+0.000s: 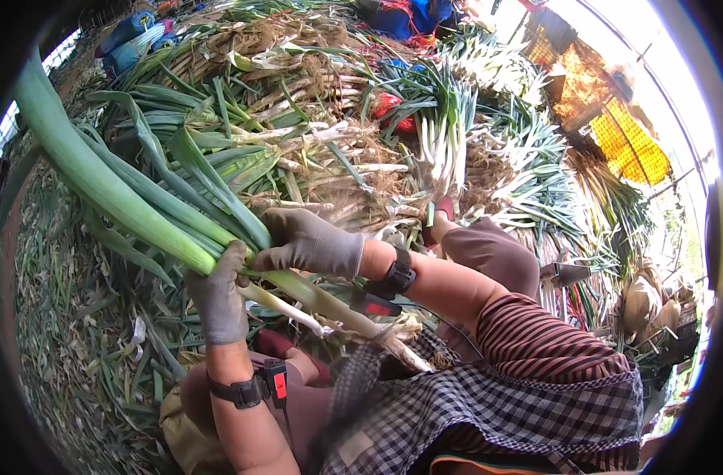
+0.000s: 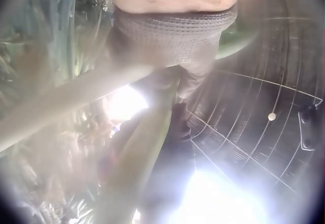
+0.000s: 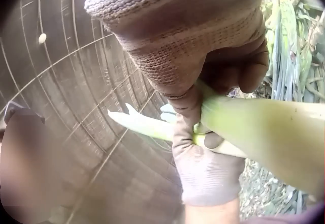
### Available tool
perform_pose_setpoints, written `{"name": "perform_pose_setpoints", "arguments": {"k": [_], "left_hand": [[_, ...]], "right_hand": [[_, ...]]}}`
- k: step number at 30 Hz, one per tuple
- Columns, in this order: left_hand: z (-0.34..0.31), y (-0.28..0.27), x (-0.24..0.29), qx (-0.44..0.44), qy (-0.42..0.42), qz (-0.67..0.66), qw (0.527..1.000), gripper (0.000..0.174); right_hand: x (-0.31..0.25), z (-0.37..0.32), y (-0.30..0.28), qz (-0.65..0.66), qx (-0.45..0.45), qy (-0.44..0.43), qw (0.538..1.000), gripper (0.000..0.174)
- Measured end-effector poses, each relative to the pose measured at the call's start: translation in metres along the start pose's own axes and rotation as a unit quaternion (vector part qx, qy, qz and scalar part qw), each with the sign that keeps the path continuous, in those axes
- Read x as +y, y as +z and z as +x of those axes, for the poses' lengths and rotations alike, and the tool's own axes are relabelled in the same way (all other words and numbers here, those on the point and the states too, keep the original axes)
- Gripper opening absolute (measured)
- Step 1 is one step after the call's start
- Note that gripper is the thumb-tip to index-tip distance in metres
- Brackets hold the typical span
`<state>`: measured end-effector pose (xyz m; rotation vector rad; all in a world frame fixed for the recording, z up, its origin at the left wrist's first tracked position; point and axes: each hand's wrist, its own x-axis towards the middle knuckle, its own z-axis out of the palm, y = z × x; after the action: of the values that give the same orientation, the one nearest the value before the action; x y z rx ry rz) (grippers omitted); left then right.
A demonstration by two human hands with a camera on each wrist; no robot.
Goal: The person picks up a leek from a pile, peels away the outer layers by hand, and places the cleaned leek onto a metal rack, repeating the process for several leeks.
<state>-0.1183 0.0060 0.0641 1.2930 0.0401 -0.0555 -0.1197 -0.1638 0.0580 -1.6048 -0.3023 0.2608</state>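
In the head view my left hand [image 1: 219, 293], in a grey glove, grips a small bundle of leeks [image 1: 151, 222] whose broad green leaves rise to the upper left. My right hand [image 1: 310, 241], gloved too, pinches a leek stalk [image 1: 326, 305] just beside the left one. That stalk's pale end and roots [image 1: 401, 348] slant down over the lap. Close up in the right wrist view, thumb and fingers close on the thick leek [image 3: 269, 132], with the left hand [image 3: 210, 168] right below. The left wrist view is washed out; a pale stalk [image 2: 66, 104] crosses it.
Heaped leeks [image 1: 322, 170] with roots and green tops lie ahead. Loose leaves [image 1: 84, 340] cover the ground to the left. A checked apron [image 1: 504, 412] covers the lap. A yellow mesh [image 1: 630, 146] hangs at the upper right, and blue bundles [image 1: 136, 43] lie far left.
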Motion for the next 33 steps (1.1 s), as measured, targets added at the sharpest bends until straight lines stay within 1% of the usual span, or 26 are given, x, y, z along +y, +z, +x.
{"name": "perform_pose_setpoints", "arguments": {"k": [1, 2, 4, 5, 6, 8, 10, 11, 12, 13, 14, 16, 17, 19, 20, 21, 22, 23, 24, 25, 26, 27, 28, 30, 31, 33], "left_hand": [[0.002, 0.004, -0.003, 0.032, 0.006, 0.001, 0.999, 0.020], [0.003, 0.006, -0.006, 0.064, 0.013, 0.002, 0.998, 0.014], [0.007, 0.004, -0.015, 0.074, 0.009, 0.011, 0.997, 0.014], [0.007, 0.004, -0.016, 0.086, -0.003, 0.029, 0.996, 0.014], [0.009, 0.003, -0.018, 0.097, -0.013, 0.047, 0.994, 0.015], [0.016, -0.007, -0.026, 0.122, -0.025, 0.059, 0.990, 0.016], [0.018, -0.015, -0.029, 0.130, -0.049, 0.049, 0.989, 0.017], [0.016, -0.018, -0.028, 0.108, -0.065, 0.033, 0.991, 0.022], [0.014, -0.019, -0.024, 0.108, -0.064, 0.033, 0.992, 0.022], [0.011, -0.017, -0.020, 0.119, -0.047, 0.027, 0.991, 0.021], [0.009, -0.016, -0.017, 0.129, -0.030, 0.021, 0.991, 0.019], [0.010, -0.022, -0.017, 0.124, -0.019, 0.050, 0.991, 0.017], [0.008, -0.023, -0.017, 0.096, -0.024, 0.043, 0.994, 0.016], [0.002, -0.015, -0.006, 0.033, -0.032, 0.024, 0.999, 0.013], [0.000, -0.011, -0.001, 0.029, -0.033, 0.025, 0.999, 0.013], [-0.001, -0.009, 0.004, -0.006, -0.020, 0.017, 1.000, 0.012], [-0.002, -0.008, 0.008, -0.040, -0.006, 0.009, 0.999, 0.011], [-0.002, -0.009, 0.011, -0.044, -0.019, -0.011, 0.999, 0.016], [-0.003, -0.011, 0.012, -0.042, -0.017, -0.011, 0.999, 0.016], [-0.003, -0.013, 0.011, -0.045, -0.007, -0.007, 0.999, 0.016], [-0.003, -0.016, 0.011, -0.048, 0.003, -0.003, 0.999, 0.016], [-0.002, -0.022, 0.011, -0.066, -0.018, -0.037, 0.997, 0.017], [-0.002, -0.028, 0.011, -0.061, -0.018, -0.039, 0.997, 0.017], [-0.002, -0.038, 0.010, -0.098, -0.050, -0.050, 0.993, 0.018], [-0.003, -0.039, 0.011, -0.096, -0.051, -0.052, 0.993, 0.018], [-0.007, -0.037, 0.012, -0.095, -0.035, -0.043, 0.994, 0.021]], "right_hand": [[0.008, 0.000, 0.001, -0.046, 0.026, -0.016, 0.998, 0.042], [0.016, -0.001, 0.005, -0.045, 0.026, -0.014, 0.999, 0.042], [0.033, -0.005, 0.015, -0.075, 0.122, -0.095, 0.985, 0.037], [0.034, -0.005, 0.020, -0.055, 0.162, -0.109, 0.979, 0.026], [0.034, -0.010, 0.021, -0.055, 0.162, -0.109, 0.979, 0.026], [0.030, -0.027, 0.018, 0.044, 0.195, -0.051, 0.979, 0.023], [0.021, -0.055, 0.006, -0.030, 0.164, 0.010, 0.986, 0.026], [0.017, -0.072, -0.001, -0.059, 0.149, 0.048, 0.986, 0.027], [0.025, -0.089, -0.012, -0.097, 0.127, 0.069, 0.985, 0.028], [0.038, -0.105, -0.025, -0.145, 0.106, 0.138, 0.974, 0.030], [0.059, -0.122, -0.041, -0.316, 0.088, 0.135, 0.935, 0.035], [0.060, -0.143, -0.058, -0.483, 0.084, 0.174, 0.854, 0.037], [0.055, -0.141, -0.058, -0.483, 0.086, 0.177, 0.853, 0.037], [0.039, -0.121, -0.056, -0.387, 0.096, 0.040, 0.916, 0.036], [0.039, -0.105, -0.054, -0.327, 0.045, 0.034, 0.943, 0.037], [0.027, -0.091, -0.043, -0.246, 0.040, -0.005, 0.969, 0.041], [0.024, -0.072, -0.035, -0.163, 0.029, -0.042, 0.985, 0.041], [0.021, -0.054, -0.028, -0.078, 0.016, -0.078, 0.994, 0.042], [0.012, -0.043, -0.024, -0.078, 0.014, -0.079, 0.994, 0.042], [0.000, -0.033, -0.020, -0.019, -0.028, -0.002, 0.999, 0.039], [-0.006, -0.026, -0.018, 0.039, -0.070, 0.077, 0.994, 0.036], [-0.007, -0.020, -0.018, 0.035, -0.088, 0.085, 0.992, 0.033], [-0.008, -0.017, -0.017, 0.034, -0.092, 0.087, 0.991, 0.033], [-0.018, -0.015, -0.013, 0.022, -0.101, 0.084, 0.991, 0.031], [-0.024, -0.016, -0.012, 0.005, -0.100, 0.104, 0.989, 0.031], [-0.018, -0.013, -0.010, 0.010, -0.098, 0.114, 0.989, 0.031]]}}
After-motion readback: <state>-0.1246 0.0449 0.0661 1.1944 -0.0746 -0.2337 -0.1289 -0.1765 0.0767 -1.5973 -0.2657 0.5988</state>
